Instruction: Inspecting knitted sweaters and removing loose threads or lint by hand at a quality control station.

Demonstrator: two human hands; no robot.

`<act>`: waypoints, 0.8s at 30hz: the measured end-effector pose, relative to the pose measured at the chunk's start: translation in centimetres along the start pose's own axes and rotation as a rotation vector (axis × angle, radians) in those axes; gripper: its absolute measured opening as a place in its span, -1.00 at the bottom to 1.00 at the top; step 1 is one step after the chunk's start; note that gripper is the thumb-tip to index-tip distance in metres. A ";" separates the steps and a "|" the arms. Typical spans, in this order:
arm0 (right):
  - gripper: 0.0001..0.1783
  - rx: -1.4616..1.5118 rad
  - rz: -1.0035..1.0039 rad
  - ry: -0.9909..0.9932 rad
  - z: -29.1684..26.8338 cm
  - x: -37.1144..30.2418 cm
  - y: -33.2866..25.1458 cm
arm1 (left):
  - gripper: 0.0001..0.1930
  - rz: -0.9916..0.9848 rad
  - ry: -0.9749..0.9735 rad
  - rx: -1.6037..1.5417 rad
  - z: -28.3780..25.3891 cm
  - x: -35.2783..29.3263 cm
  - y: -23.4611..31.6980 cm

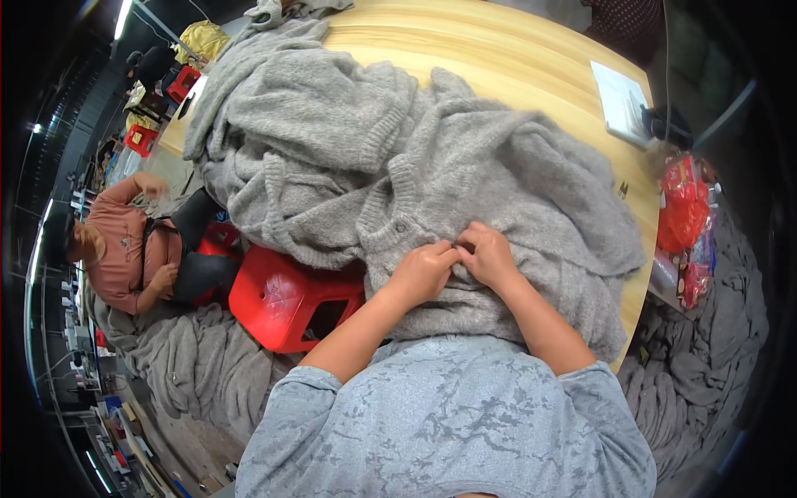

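Note:
A grey knitted cardigan (498,178) lies bunched across the near part of the table, its ribbed band and a small button (400,226) showing left of my hands. My left hand (425,272) is closed, thumb and fingers pinching the knit. Right beside it, my right hand (488,257) pinches the same spot, and the fingertips of both nearly meet. Whatever small part lies between the fingertips is hidden. More grey knitwear (320,108) with ribbed edges is heaped against the cardigan on the left.
The wood-grain table (465,41) extends away from me. A white packet (621,101) sits near its right edge, beside red plastic bags (685,203). Left of me stand a red stool (278,299) and a seated person (137,245). Grey garments (203,361) pile up below.

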State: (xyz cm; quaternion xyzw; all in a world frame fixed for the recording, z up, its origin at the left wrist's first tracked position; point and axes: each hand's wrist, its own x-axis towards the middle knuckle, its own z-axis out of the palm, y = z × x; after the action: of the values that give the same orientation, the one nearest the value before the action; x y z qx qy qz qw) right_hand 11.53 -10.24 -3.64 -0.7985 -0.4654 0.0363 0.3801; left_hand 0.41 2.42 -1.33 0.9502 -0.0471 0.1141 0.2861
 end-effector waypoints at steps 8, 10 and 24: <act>-0.95 0.822 0.597 -0.231 -2.6 0.6 -0.8 | -0.80 0.023 0.199 -0.130 -0.4 0.2 0.0; -0.95 0.951 0.638 -0.252 -2.5 0.5 -0.4 | -0.79 0.024 0.190 -0.147 -0.4 0.3 0.0; -0.79 0.232 0.132 -0.246 -3.6 -0.3 -2.5 | -0.86 -0.066 -0.100 -0.163 -1.2 1.9 -1.4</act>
State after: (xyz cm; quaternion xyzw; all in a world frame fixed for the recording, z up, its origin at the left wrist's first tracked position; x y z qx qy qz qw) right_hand 11.09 -11.87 0.45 -0.7676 -0.4478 0.2120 0.4065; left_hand 2.24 4.19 -0.57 0.9294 -0.0390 0.0527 0.3633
